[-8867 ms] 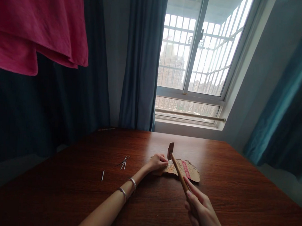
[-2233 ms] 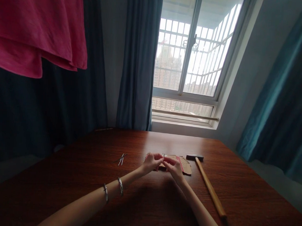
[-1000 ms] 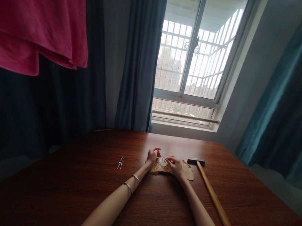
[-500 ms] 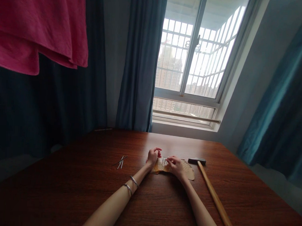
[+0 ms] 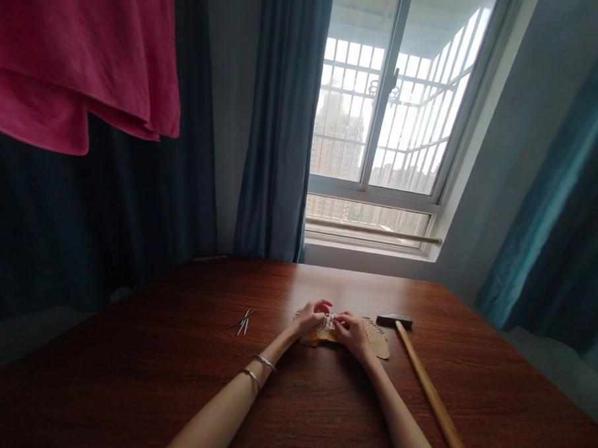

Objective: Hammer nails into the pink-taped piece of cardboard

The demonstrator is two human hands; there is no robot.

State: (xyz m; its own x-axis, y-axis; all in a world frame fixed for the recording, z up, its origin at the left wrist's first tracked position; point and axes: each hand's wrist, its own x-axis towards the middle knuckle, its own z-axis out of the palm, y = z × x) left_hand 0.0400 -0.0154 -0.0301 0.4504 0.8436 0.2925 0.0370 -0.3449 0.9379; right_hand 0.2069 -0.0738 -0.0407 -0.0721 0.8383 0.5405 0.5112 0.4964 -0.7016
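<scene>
A tan, hole-dotted flat piece (image 5: pixel 377 343) with a notched far edge lies on the table under both hands. Its near edge is uneven and yellowish in the middle, where a few thin dark upright pieces (image 5: pixel 328 322) show against a pale patch. My left hand (image 5: pixel 315 315) rests at the left part of it, fingers bent and fingertips drawn together by those uprights; what they hold is too small to make out. From the right, my right hand (image 5: pixel 350 330) pinches at the top of the thin uprights, thumb and forefinger closed.
A hammer (image 5: pixel 428 385) with a wooden handle and dark head lies right of the tan piece. Several thin metal rods (image 5: pixel 245 322) lie crossed on the wooden table (image 5: pixel 124 375) at left. Behind stand curtains (image 5: pixel 276 130) and a barred window; a pink cloth (image 5: pixel 88 63) hangs upper left.
My left hand has tipped over to the right, and its fingers have come down close to my right fingertips. My right hand stays at nearly the same spot on the tan piece.
</scene>
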